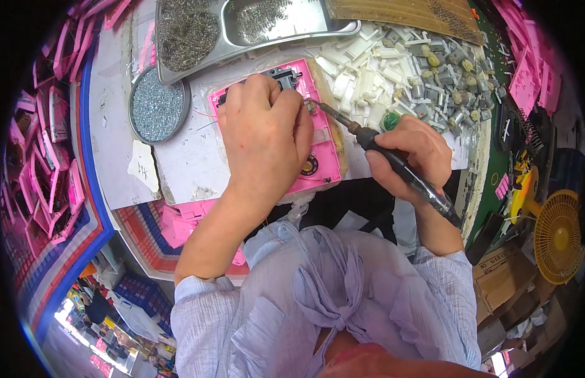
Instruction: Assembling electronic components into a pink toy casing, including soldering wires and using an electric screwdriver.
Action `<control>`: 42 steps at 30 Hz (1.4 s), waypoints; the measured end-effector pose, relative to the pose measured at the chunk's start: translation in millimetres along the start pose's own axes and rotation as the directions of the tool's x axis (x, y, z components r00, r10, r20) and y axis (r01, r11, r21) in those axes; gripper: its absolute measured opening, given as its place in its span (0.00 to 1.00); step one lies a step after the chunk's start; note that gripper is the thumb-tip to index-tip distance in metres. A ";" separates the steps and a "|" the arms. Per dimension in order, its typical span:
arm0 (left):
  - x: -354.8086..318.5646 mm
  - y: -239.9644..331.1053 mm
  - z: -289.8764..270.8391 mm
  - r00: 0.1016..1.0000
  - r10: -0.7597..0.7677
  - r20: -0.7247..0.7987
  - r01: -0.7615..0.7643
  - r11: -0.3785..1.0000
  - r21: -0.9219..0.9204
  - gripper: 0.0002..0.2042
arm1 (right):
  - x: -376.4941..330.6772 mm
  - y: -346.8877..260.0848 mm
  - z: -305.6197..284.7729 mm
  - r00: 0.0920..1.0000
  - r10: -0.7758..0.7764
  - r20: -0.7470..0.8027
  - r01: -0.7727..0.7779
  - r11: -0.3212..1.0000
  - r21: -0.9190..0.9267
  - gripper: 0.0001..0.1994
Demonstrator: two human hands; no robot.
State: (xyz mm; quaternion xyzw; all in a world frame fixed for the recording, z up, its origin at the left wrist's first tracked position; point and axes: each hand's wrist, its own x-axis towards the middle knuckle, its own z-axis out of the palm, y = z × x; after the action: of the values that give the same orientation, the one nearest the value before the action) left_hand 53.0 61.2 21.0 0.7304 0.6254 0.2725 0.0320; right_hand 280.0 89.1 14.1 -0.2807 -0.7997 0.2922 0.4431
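The left hand (pixel 267 135) lies flat on a pink plastic case (pixel 317 135) on the desk (pixel 185 157), its fingers (pixel 258 94) bent and pressing down on the top part. The right hand (pixel 409 157) has its fingers wrapped tight around a black soldering iron (pixel 393 160). The iron's tip seems to touch the case near its right edge. White plastic bits (pixel 368 82) and small motors (pixel 443 82) are piled just behind. A round tin of screws (pixel 157 107) sits to the left
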 end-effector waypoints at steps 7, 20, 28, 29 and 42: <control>4.3 4.5 -3.9 0.999 -0.007 0.037 0.006 0.999 0.039 0.05 | 2.0 3.5 5.5 1.000 -0.020 -0.007 0.020 1.000 0.019 0.14; 3.5 6.0 -4.2 0.999 0.010 0.035 -0.013 0.996 0.091 0.05 | -8.5 2.6 -7.1 0.997 -0.069 -0.029 0.068 0.997 -0.024 0.16; 4.6 7.1 -5.3 0.997 0.061 0.037 -0.067 0.984 0.168 0.05 | -5.3 -2.1 -7.6 0.997 -0.069 -0.036 0.068 0.997 -0.035 0.16; 5.0 7.5 -7.0 0.996 0.052 0.066 -0.063 0.983 0.171 0.05 | -5.1 -2.1 -7.8 0.997 -0.067 -0.034 0.066 0.997 -0.036 0.16; -23.5 -48.8 -54.2 0.994 -0.100 0.053 0.093 0.989 0.118 0.20 | -11.3 -0.3 -19.8 0.995 -0.045 -0.084 0.040 0.997 -0.061 0.16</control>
State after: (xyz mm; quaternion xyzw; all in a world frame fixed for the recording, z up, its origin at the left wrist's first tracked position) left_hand -16.1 33.9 39.8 0.7077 0.6735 0.2125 0.0213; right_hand 302.3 85.2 16.9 -0.2888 -0.7942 0.2466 0.4744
